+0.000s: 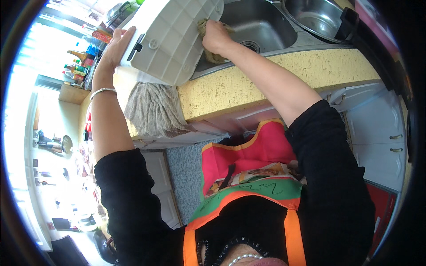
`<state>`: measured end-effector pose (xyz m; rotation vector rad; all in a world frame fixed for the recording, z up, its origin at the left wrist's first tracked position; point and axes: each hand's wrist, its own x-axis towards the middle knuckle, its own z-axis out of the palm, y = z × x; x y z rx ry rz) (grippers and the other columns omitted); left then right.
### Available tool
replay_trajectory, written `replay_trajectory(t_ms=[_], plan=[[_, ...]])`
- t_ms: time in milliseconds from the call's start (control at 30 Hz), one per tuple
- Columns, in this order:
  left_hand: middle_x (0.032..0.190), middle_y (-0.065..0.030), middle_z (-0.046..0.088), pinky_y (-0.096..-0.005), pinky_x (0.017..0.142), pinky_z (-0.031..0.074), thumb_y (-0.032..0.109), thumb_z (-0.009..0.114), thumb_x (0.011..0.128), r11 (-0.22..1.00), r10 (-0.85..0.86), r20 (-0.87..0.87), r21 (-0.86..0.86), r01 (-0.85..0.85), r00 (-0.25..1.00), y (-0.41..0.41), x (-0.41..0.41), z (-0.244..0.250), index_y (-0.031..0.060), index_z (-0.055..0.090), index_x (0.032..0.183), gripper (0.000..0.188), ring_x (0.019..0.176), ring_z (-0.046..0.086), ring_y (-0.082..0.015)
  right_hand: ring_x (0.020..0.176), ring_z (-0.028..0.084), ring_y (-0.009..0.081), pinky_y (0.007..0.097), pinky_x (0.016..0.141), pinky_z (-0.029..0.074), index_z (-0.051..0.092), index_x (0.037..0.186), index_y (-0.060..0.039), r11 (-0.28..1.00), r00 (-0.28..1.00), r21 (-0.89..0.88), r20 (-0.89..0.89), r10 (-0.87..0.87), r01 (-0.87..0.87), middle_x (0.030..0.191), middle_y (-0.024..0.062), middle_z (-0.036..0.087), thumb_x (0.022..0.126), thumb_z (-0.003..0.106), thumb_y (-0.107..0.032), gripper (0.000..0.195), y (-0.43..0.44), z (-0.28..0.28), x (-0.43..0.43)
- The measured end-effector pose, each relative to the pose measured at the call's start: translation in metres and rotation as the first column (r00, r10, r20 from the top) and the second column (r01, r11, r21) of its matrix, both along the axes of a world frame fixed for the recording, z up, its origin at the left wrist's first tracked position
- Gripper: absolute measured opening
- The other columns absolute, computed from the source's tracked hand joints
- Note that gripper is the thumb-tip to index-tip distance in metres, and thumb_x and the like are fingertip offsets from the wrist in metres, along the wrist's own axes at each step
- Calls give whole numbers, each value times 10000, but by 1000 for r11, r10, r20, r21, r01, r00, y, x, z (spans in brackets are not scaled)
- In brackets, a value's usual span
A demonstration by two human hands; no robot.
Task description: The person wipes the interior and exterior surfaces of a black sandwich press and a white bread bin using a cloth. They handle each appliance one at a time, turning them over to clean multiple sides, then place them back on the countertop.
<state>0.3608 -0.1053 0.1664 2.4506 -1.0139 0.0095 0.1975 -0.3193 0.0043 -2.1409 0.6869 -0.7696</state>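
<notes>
A white plastic bin (pixel 166 43) is tipped on its side at the sink's left end, its ribbed base towards me. My left hand (pixel 116 45) grips its left edge, beside a black latch (pixel 137 48). In my right hand (pixel 216 37) is a bunched yellowish-brown cloth (pixel 214 58), held by the bin's right edge over the steel sink basin (pixel 266 25). Part of the cloth hangs down into the basin. What is inside the bin is hidden.
A grey-brown cloth (pixel 154 109) drapes over the yellow counter's (pixel 283 68) front edge. A steel bowl (pixel 314 16) stands right of the basin. Several bottles (pixel 78 68) line the window side. White cabinets (pixel 374 116) are below the counter at right.
</notes>
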Motion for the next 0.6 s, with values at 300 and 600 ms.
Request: replay_trajectory(t_ms=[300, 600], plan=[[1202, -135, 640, -341, 1065, 400, 667, 562, 948, 997, 69, 14, 28, -69, 998, 6, -7, 2, 11, 583, 1300, 745, 1173, 578, -231, 1183, 609, 450, 465, 1047, 498, 688, 1128, 50, 925, 928, -95, -109, 357, -367, 1285, 285, 599, 811, 583, 75, 335, 56, 3, -59], [1273, -281, 645, -402, 1060, 429, 716, 523, 916, 997, -15, 105, 77, 7, 994, 6, 14, -3, 3, 534, 1359, 840, 1224, 620, -346, 1089, 673, 383, 478, 940, 563, 771, 1001, -19, 761, 901, -535, -408, 148, -368, 1124, 210, 703, 862, 650, -48, 186, -1, 0, -76]])
